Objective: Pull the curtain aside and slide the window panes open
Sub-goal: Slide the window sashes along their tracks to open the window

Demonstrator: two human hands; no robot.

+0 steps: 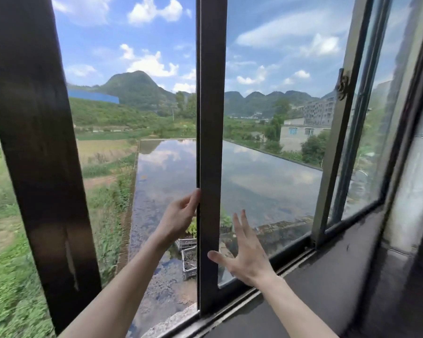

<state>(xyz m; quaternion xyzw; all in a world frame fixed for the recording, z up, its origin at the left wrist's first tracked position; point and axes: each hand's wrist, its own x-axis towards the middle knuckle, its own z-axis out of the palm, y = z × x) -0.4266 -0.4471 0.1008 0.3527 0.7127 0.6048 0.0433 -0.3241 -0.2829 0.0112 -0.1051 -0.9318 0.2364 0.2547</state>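
Observation:
The sliding window pane (279, 147) stands in the middle of the view, its dark upright frame (210, 118) bordering an open gap on the left. My left hand (178, 215) reaches into that gap, fingertips hooked on the frame's left edge at mid height. Lower down, my right hand (247, 257) lies flat on the glass with fingers spread and the thumb across the frame. No curtain is in view.
A wide dark post (39, 154) bounds the gap on the left. Another pane (359, 167) overlaps at the right, with a metal latch (342, 84) on its frame. The bottom track (254, 292) runs along a dark sill (327, 276). Outside lie a flooded roof and fields.

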